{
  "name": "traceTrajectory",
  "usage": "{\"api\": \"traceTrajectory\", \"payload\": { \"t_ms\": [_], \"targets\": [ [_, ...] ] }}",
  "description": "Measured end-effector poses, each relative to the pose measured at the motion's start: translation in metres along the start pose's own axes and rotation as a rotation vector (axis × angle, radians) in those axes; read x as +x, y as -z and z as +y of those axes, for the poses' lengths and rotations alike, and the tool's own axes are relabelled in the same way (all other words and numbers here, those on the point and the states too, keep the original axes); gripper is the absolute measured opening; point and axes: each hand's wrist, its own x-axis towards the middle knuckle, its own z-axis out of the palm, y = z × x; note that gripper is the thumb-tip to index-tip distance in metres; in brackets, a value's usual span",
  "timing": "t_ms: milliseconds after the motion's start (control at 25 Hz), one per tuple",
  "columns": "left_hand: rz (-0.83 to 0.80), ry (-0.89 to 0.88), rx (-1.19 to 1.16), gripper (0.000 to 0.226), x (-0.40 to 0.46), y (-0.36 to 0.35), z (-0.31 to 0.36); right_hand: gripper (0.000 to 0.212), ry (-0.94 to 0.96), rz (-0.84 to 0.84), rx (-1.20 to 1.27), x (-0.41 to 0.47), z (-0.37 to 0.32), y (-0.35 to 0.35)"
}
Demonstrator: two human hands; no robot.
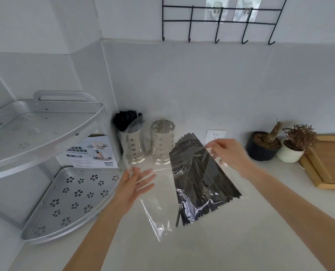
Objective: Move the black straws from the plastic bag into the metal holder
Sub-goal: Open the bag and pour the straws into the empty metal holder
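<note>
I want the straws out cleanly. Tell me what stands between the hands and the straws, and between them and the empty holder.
Only the plastic bag: its film covers the black straws; the right hand pinches its edge, the left hand touches it. Nothing visible blocks the empty metal holder.

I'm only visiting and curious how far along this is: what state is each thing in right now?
Plastic bag: on the counter, straws inside.
Black straws: bundled in the bag.
Left metal holder: upright, holds black straws.
Right metal holder: upright, looks empty.
Left hand: fingers straight, at the bag's edge.
Right hand: pinches the bag's far end.
Potted plants: upright, dried out.
</note>
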Motion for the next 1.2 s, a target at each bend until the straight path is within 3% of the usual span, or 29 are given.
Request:
{"api": "traceTrajectory", "payload": {
  "t_ms": [240, 440, 600, 720, 840, 960, 1080, 1200],
  "targets": [
    [-0.049, 0.185, -0.335, 0.022, 0.008, -0.048, -0.022, 0.020, 0.126, -0.048, 0.040, 0.005, -0.062, 0.036],
    [-0.166, 0.180, -0.442, 0.021, 0.009, -0.047, -0.031, 0.020, 0.194, -0.176, 0.072, -0.001, -0.090, 0.038],
    [-0.187, 0.194, -0.414, 0.041, 0.002, -0.049, -0.023, 0.023, 0.142, -0.273, 0.336, 0.003, -0.101, 0.039],
    [-0.242, 0.155, -0.436, 0.039, 0.000, -0.054, -0.021, 0.025, 0.109, -0.262, 0.398, 0.007, -0.100, 0.034],
    [-0.334, 0.103, -0.369, 0.059, 0.004, -0.054, -0.017, 0.024, 0.035, -0.331, 0.558, 0.009, -0.097, 0.034],
    [-0.441, 0.065, -0.304, 0.045, 0.002, -0.059, -0.013, 0.023, -0.006, -0.387, 0.756, 0.012, -0.094, 0.034],
    [-0.360, 0.077, -0.335, 0.027, -0.002, -0.065, -0.007, 0.021, -0.041, -0.372, 0.647, 0.013, -0.089, 0.035],
    [-0.251, 0.099, -0.308, 0.025, 0.001, -0.062, -0.006, 0.065, -0.062, -0.483, 0.284, 0.010, -0.083, 0.042]
  ]
}}
